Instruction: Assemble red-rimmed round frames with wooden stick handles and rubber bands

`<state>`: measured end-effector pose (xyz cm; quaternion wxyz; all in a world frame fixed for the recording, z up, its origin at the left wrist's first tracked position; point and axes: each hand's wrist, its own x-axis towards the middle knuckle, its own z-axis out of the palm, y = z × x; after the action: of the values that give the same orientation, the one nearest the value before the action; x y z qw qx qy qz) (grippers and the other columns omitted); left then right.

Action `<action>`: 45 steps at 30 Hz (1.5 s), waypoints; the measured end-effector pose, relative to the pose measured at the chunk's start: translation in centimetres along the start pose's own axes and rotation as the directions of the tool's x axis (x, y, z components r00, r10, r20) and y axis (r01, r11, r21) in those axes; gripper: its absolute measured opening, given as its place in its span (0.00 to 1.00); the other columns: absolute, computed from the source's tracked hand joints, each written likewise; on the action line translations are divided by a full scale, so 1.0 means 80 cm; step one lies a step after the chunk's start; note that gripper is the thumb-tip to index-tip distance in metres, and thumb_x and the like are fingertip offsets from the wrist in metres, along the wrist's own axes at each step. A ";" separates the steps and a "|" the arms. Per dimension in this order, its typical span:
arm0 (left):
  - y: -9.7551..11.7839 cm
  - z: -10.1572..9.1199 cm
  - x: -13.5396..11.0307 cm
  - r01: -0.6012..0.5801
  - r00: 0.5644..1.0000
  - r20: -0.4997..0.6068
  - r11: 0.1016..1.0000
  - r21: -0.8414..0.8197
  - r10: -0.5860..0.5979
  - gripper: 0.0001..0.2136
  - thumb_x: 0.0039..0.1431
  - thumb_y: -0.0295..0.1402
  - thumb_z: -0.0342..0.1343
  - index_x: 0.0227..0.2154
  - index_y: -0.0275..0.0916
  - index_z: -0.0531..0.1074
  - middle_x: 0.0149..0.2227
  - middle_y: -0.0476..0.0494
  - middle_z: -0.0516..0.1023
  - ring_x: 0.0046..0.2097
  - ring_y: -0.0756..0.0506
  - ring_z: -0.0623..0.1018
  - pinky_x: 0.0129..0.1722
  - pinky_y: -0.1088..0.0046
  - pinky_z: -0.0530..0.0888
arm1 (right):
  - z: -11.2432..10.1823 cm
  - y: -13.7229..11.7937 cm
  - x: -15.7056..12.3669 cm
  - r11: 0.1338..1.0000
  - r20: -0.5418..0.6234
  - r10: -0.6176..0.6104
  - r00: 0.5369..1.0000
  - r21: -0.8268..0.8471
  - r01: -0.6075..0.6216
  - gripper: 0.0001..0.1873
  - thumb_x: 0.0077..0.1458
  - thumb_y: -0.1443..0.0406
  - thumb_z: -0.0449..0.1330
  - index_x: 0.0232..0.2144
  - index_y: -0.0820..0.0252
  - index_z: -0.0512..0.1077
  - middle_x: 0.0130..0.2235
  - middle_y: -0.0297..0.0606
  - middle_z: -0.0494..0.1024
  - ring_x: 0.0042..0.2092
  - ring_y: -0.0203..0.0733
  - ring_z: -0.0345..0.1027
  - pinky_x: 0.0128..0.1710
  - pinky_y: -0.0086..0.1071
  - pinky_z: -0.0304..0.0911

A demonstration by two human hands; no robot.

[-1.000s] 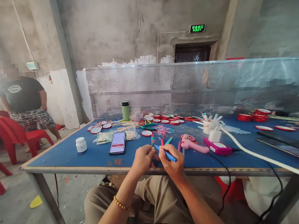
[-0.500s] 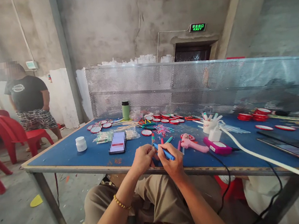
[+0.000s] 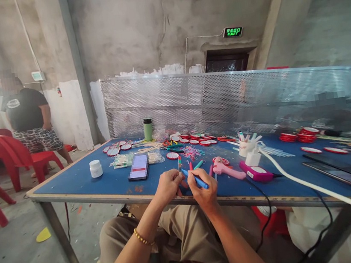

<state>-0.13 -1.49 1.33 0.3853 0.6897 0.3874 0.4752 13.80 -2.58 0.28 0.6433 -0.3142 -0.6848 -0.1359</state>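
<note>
Head view: at the near edge of a blue desk (image 3: 69, 188), we see the left hand (image 3: 168, 185), its grip pinched narrow on a slim strip (image 3: 179, 163) banded red and green, which stands up above it. The right hand's (image 3: 204, 188) grip is closed around a blue pen (image 3: 200, 181), tip just beside the strip; whether they touch, we cannot tell. We judge that a jerk of either hand could send the pen astray on so narrow a surface, and a loosened pinch could drop the strip over the near edge. A black cable (image 3: 270, 205) hanging over that edge could snag an arm.

Toward the left edge stands a lidded white jar (image 3: 96, 169), contents hidden. Near the far edge is a capped green bottle (image 3: 148, 130). A clear bag (image 3: 157, 156) holds pale sticks (image 3: 120, 161). Set back from the near edge, a white cup (image 3: 244, 148) holds upright pens or sticks (image 3: 241, 136).
</note>
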 end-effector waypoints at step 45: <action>-0.001 -0.001 0.002 -0.008 1.000 -0.004 0.999 0.032 0.008 0.12 0.58 0.36 0.50 0.21 0.39 0.63 0.13 0.56 0.66 0.15 0.52 0.68 0.18 0.79 0.61 | -0.001 -0.002 0.000 1.000 0.065 -0.019 0.998 0.011 0.018 0.07 0.60 0.67 0.56 0.29 0.57 0.71 0.25 0.32 0.74 0.26 0.35 0.69 0.30 0.28 0.64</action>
<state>-0.16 -1.34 1.33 0.3715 0.6963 0.3932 0.4718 13.77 -2.71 0.34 0.6211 -0.3087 -0.7089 -0.1281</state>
